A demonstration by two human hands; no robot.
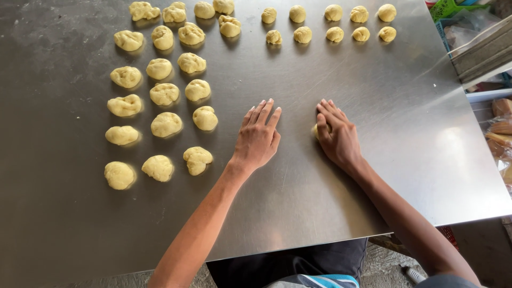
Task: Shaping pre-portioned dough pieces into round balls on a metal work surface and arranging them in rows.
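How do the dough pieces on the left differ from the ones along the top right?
The left dough pieces are larger, lumpy and creased; the top-right dough balls are smaller, smooth and round. The left ones sit in loose, uneven columns; the top-right ones form two tidy rows. Both are pale yellow and lie on the steel table.

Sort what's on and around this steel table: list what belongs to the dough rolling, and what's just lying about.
In use: right hand cupping pale yellow dough piece; left hand flat on steel table; rough dough lumps; small rolled balls.
Lying about: green crate; bagged bread.
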